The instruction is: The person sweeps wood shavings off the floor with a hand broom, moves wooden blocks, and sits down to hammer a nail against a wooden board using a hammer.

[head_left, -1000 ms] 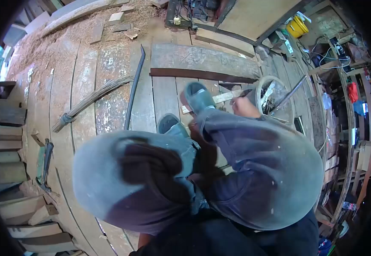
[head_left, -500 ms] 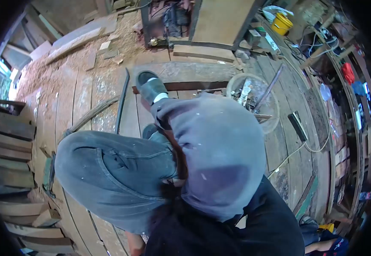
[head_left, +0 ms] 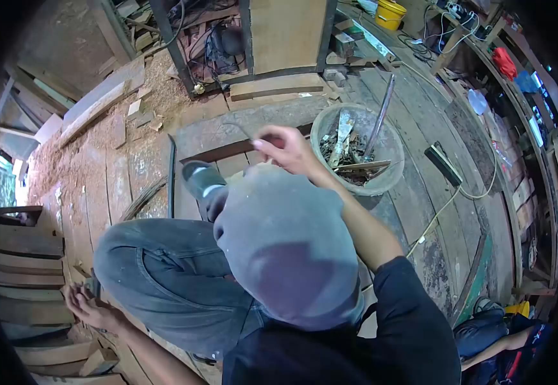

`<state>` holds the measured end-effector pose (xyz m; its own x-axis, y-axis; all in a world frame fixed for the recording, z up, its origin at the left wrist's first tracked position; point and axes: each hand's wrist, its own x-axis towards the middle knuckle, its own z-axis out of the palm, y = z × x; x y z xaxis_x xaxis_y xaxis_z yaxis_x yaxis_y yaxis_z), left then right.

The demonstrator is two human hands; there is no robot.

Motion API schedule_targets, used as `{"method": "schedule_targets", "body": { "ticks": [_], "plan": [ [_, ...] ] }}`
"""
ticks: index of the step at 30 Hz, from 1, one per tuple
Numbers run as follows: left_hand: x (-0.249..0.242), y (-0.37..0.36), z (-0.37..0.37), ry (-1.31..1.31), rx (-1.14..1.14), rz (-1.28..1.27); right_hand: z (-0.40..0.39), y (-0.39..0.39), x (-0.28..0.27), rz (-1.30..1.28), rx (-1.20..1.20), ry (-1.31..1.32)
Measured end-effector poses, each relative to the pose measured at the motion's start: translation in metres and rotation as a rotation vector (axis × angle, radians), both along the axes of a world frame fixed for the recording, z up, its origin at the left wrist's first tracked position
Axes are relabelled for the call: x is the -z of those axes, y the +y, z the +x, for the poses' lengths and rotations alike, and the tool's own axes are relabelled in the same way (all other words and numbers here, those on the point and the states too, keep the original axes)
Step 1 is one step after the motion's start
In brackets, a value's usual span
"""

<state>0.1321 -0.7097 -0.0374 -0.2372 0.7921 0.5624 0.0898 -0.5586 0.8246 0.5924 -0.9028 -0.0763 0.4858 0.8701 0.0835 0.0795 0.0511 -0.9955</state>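
My right hand (head_left: 287, 151) is in front of my raised knee (head_left: 285, 237), its fingers pinched on a thin, dark, curved wire-like piece (head_left: 235, 127). Beyond it lies a thick wooden board (head_left: 208, 141) with a reddish-brown edge. Down at the left, my left hand (head_left: 89, 309) reaches past my other knee (head_left: 138, 256), fingers spread and bent close to a small dark object (head_left: 94, 282) on the floor. My shoe (head_left: 203, 179) rests near the board's front edge. To the right of my right hand stands a round tub (head_left: 391, 144) of scraps with a metal bar (head_left: 380, 115) in it.
A dark bar (head_left: 172, 176) lies on the plank floor at left, near sawdust (head_left: 157, 90). Curved timbers (head_left: 28, 276) are stacked at far left. A black-edged block (head_left: 443, 165) and a cord lie right. Another person's arm (head_left: 497, 350) shows at bottom right.
My right hand has come into view above my knee with the thin piece. My left hand has appeared at the left beside my leg. The view has shifted and my raised knee sits lower.
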Motion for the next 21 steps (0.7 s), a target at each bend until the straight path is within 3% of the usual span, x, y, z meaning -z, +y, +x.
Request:
{"method": "schedule_targets", "body": {
  "ticks": [1,3,5,6,7,9,11,13,14,17,21],
  "plan": [
    [-0.012,0.021,-0.006,0.067,0.17,0.092,0.002,0.014,-0.017,0.028,-0.062,-0.126],
    [-0.047,0.02,0.039,0.231,0.276,0.136,0.011,0.041,-0.049,0.078,-0.239,-0.48],
    [-0.074,0.014,0.092,0.669,0.407,0.175,0.02,0.071,-0.059,0.155,-0.404,-0.647],
    [-0.063,0.02,0.119,0.676,0.536,0.085,0.021,0.083,-0.061,0.177,-0.431,-0.651],
    [-0.068,0.006,0.158,0.853,0.594,0.128,0.025,0.09,-0.06,0.105,-0.518,-0.701],
    [-0.032,0.009,0.213,0.856,0.849,0.037,0.03,0.102,-0.049,-0.072,-0.633,-0.737],
    [0.008,0.014,0.254,0.906,1.025,0.02,0.037,0.108,-0.019,-0.046,-0.595,-0.735],
    [0.049,0.013,0.279,0.8,1.104,-0.118,0.046,0.107,0.005,-0.015,-0.557,-0.764],
    [0.062,0.014,0.287,0.77,1.167,-0.234,0.044,0.102,0.001,-0.19,-0.548,-0.674],
    [0.092,0.009,0.293,0.649,1.233,-0.41,0.049,0.097,0.025,-0.317,-0.557,-0.59],
    [0.129,0.016,0.29,0.761,1.281,-0.437,0.033,0.09,0.056,-0.362,-0.51,-0.69]
  ]
}}
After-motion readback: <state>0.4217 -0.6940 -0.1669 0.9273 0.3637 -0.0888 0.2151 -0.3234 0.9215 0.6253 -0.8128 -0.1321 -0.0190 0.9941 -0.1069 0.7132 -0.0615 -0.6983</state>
